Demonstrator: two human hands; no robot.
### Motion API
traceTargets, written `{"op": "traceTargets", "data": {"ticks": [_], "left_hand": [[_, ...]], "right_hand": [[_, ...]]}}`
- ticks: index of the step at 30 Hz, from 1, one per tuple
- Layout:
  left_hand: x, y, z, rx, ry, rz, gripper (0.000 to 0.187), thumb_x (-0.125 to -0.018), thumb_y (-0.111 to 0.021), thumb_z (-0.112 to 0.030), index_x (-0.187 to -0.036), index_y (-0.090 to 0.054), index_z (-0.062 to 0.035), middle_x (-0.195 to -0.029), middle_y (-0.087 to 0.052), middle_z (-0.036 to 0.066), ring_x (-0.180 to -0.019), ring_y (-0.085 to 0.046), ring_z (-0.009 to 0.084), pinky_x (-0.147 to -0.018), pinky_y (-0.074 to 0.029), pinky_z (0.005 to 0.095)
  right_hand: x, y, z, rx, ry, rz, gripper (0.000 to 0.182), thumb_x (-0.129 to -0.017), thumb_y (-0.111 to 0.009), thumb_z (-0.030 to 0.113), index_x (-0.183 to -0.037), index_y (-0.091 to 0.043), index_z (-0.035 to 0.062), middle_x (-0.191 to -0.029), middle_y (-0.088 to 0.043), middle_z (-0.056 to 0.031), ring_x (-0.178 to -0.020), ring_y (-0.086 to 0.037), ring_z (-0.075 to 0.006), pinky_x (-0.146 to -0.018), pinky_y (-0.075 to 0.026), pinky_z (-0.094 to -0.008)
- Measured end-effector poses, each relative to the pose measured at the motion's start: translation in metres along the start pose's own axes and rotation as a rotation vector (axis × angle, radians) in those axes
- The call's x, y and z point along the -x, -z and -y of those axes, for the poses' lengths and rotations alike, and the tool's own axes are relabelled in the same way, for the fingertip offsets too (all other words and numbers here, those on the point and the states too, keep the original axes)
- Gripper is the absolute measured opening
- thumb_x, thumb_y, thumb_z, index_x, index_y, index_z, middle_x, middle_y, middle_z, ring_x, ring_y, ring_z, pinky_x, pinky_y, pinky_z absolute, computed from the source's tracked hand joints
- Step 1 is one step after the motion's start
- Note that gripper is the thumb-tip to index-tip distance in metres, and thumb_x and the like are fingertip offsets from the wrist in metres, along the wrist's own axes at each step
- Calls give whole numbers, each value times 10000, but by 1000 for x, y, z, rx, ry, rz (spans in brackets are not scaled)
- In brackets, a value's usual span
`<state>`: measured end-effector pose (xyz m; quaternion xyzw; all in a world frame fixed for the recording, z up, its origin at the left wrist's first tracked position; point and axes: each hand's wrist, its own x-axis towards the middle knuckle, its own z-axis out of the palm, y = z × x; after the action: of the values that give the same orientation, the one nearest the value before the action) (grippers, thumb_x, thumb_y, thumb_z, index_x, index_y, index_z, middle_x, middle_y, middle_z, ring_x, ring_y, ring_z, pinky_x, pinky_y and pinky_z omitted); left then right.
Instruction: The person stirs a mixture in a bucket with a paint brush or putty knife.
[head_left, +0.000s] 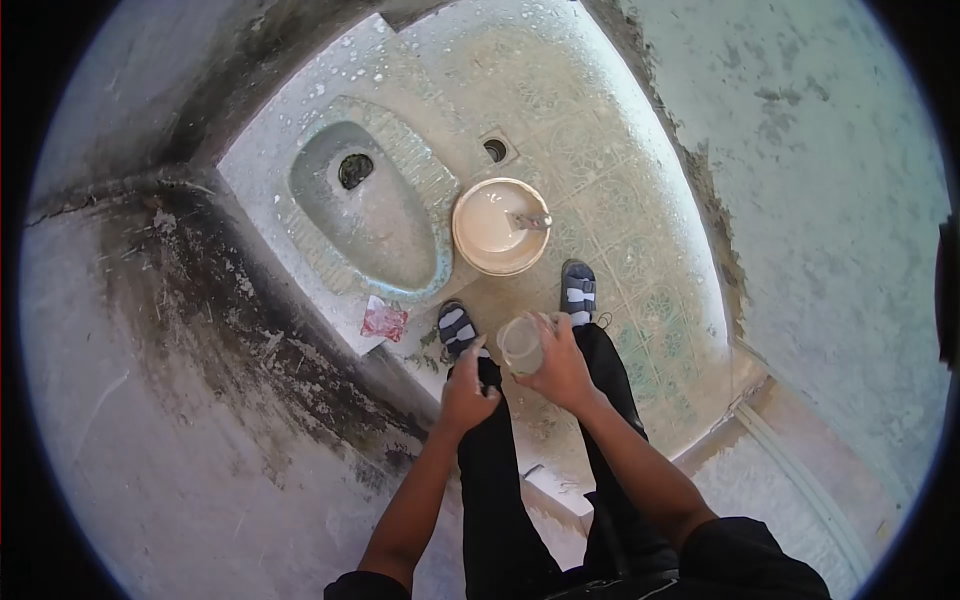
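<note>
My right hand is wrapped round a round, see-through plastic container, which it holds above the floor between my feet. To the left of it is my left hand, holding nothing, its thumb and fingers apart. In front of my feet stands a round bucket with pale, whitish liquid in it. What looks like a brush rests in the bucket against its right side; its lower part is hidden in the liquid.
A squat toilet is set into the floor left of the bucket. Beyond the bucket is a floor drain. A crumpled red and white packet lies near my left foot. Stained walls enclose the patterned tile floor.
</note>
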<state>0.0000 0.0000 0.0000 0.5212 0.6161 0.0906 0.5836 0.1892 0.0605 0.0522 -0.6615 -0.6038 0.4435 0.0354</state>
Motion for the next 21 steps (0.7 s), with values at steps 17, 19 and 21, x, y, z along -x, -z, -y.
{"op": "traceTargets", "data": {"ticks": [17,19,21], "left_hand": [[-88,-31,-19,155,-229,-329,732,-647,-796,-169,-1260,-429,-10,-1187,-563,197,-1103,-555,351,-909,-460,410],[-92,-29,-32,103,-165,-348,721,-643,-795,-162,-1251,-435,-14,-1177,-566,196,-1096,-556,351,-904,-461,412],[-98,-28,-41,55,-101,-369,710,-640,-794,-156,-1241,-442,-18,-1168,-568,195,-1089,-558,351,-898,-463,413]], "right_hand": [[-62,14,-25,-203,331,-58,928,-636,-816,192,-1377,-292,1,-1212,-391,-212,-1135,-454,-350,-961,-414,-384],[-76,13,-34,-285,237,-163,863,-675,-795,183,-1366,-313,-1,-1202,-397,-206,-1068,-477,-321,-895,-443,-360],[-94,12,-48,-362,145,-267,798,-714,-775,175,-1354,-333,-3,-1192,-403,-200,-1002,-500,-291,-829,-473,-336]]}}
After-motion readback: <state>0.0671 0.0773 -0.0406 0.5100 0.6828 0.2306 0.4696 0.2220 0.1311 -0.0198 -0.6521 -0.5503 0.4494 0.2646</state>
